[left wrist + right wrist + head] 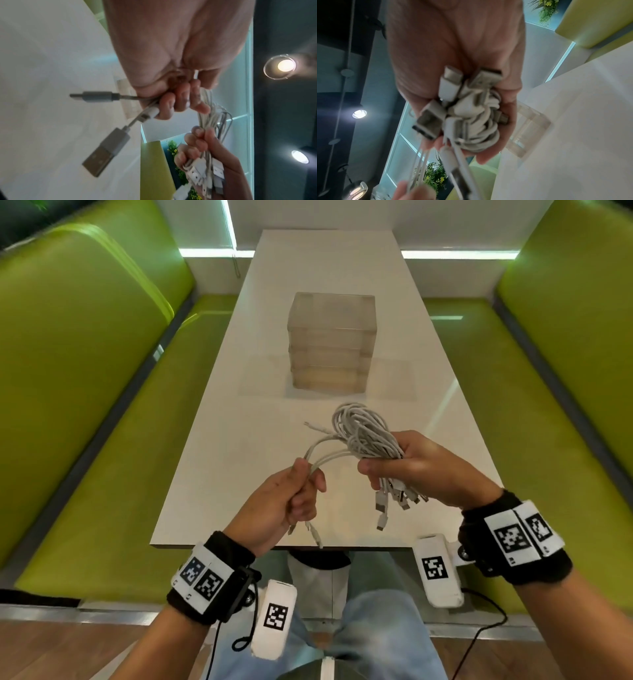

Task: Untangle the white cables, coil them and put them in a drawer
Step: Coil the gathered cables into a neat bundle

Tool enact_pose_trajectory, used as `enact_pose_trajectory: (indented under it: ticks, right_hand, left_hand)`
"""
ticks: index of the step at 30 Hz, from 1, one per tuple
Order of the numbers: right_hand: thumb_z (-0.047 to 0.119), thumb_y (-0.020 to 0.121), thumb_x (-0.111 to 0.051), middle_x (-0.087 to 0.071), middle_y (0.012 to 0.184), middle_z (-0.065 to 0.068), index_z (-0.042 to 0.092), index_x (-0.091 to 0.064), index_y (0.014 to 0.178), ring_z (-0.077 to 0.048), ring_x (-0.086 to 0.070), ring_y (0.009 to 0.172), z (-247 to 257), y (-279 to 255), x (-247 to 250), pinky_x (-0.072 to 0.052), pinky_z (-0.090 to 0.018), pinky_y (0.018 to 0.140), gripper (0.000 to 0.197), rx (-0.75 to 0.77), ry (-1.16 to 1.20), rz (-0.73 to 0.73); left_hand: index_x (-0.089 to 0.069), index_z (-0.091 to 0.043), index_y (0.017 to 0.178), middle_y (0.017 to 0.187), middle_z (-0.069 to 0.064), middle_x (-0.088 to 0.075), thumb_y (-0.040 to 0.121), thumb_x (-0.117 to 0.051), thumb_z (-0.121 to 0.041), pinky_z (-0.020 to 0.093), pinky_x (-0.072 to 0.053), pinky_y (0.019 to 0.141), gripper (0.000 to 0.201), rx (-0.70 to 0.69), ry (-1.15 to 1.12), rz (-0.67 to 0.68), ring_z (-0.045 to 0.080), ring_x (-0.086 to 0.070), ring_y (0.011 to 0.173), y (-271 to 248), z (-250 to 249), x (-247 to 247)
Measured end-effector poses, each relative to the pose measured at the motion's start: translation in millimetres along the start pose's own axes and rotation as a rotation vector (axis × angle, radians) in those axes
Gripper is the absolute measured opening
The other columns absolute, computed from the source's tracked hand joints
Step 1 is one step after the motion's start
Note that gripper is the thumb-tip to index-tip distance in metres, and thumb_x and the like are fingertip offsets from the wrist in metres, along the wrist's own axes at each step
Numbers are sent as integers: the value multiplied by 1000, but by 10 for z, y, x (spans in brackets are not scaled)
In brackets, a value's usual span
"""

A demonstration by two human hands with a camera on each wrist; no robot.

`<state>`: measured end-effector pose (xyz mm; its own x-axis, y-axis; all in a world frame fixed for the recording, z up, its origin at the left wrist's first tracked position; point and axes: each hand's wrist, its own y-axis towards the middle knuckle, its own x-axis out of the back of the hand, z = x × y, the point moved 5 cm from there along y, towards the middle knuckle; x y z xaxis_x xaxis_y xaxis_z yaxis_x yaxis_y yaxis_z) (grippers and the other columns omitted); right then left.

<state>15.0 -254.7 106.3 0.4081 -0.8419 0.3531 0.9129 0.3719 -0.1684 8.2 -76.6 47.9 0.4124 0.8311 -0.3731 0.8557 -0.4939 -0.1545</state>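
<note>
From the head view, nearest are the wrists with their black bands and checkered markers, above blue jeans [387, 638]. The left hand [287, 505] is closed in a fist around a few strands of the white cables [363, 436], with short plug ends hanging out below the fist. Those strands arch across to the right hand [411, 467], whose fingers are wrapped round the main bundle; its loops stand up above the hand and a cluster of plugs [394, 501] dangles beneath. Both hands hover over the near end of the white surface [212, 474]. Farther back on it stands the clear drawer unit [331, 340], its drawers closed. Green benches [102, 412] run along both sides.

From the left wrist view, the left hand [171, 75] has its fingers [178, 100] curled tight on the strands. A flat USB plug [104, 152] and a slimmer plug [96, 96] stick out toward the white surface [42, 67]. Below, the right hand [214, 159] grips the white cables [211, 119] and their connectors.

From the right wrist view, the right hand [453, 54] is clenched round the white cables [481, 128], with several plugs [450, 83] jutting toward the camera. Strands lead down to the blurred left hand [412, 192] at the lower edge. The clear drawer unit [530, 129] stands on the surface [573, 135] beyond.
</note>
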Motion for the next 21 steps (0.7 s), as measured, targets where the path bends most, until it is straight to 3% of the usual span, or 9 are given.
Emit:
enact_pose_trajectory:
  ticks: [4, 6, 8, 10, 12, 14, 16, 19, 21]
  right_hand:
    - [21, 87, -63, -63, 66, -2, 7, -63, 72, -12, -55, 59, -109, 63, -177, -45, -25, 59, 21, -30, 93, -110]
    - [23, 87, -65, -65, 69, 3, 16, -66, 77, -10, -57, 63, -161, 109, -331, -47, -28, 65, 12, -57, 83, -139]
    - [23, 87, -65, -66, 75, 10, 26, -66, 87, -7, -60, 70, -183, 156, -496, -49, -27, 72, 4, -42, 83, -129]
    - [27, 87, -63, -66, 77, 11, 30, -63, 87, -8, -61, 73, -203, 192, -588, -49, -28, 73, 4, -47, 7, -164]
    - [32, 88, -61, -66, 84, 4, 24, -63, 90, -12, -62, 77, -176, 211, -598, -48, -26, 70, 8, -53, -112, -208]
    - [34, 87, -63, -58, 88, 0, 24, -58, 84, -12, -56, 76, -132, 228, -595, -41, -17, 62, 11, -44, -195, -196]
    - [34, 83, -68, -56, 89, -2, 30, -54, 78, -13, -54, 79, -80, 234, -614, -39, -15, 60, 15, -53, -216, -127]
    - [34, 81, -70, -66, 97, 0, 23, -61, 100, -16, -62, 89, -109, 242, -712, -45, -23, 75, 23, -79, -174, -7]
    - [36, 81, -70, -67, 98, 2, 26, -60, 106, -16, -63, 91, -142, 241, -780, -48, -27, 81, 28, -69, -111, 41]
  left_hand:
    - [-59, -13, 80, 64, -2, -49, 94, -44, -41, 23, -34, 54, 35, -64, -52, -189, 11, -36, 56, 61, -54, -44]
    - [-58, -12, 88, 78, 3, -62, 100, -35, -31, 26, -47, 60, 32, -111, -102, -292, 13, -54, 65, 106, -63, -69]
    - [-56, -8, 106, 95, 10, -68, 102, -31, -28, 30, -55, 75, 32, -111, -169, -338, 20, -65, 85, 139, -41, -88]
    - [-52, -5, 125, 116, 16, -66, 102, -30, -29, 36, -51, 95, 40, -74, -236, -365, 28, -63, 108, 134, -24, -106]
    - [-50, -3, 132, 129, 20, -59, 102, -31, -31, 41, -43, 106, 45, -49, -292, -394, 29, -56, 122, 120, 4, -89]
    - [-51, -4, 132, 132, 20, -57, 102, -31, -34, 42, -40, 108, 47, -29, -326, -413, 29, -54, 124, 115, 31, -66]
    - [-53, -6, 131, 130, 15, -60, 102, -29, -36, 39, -43, 105, 48, -14, -337, -419, 26, -56, 122, 114, 44, -61]
    - [-58, -10, 126, 123, 6, -66, 101, -31, -39, 31, -53, 91, 46, -18, -306, -416, 18, -63, 112, 119, 36, -103]
    - [-61, -13, 122, 119, 2, -69, 101, -34, -39, 28, -54, 86, 44, -16, -269, -419, 15, -64, 108, 107, 30, -135]
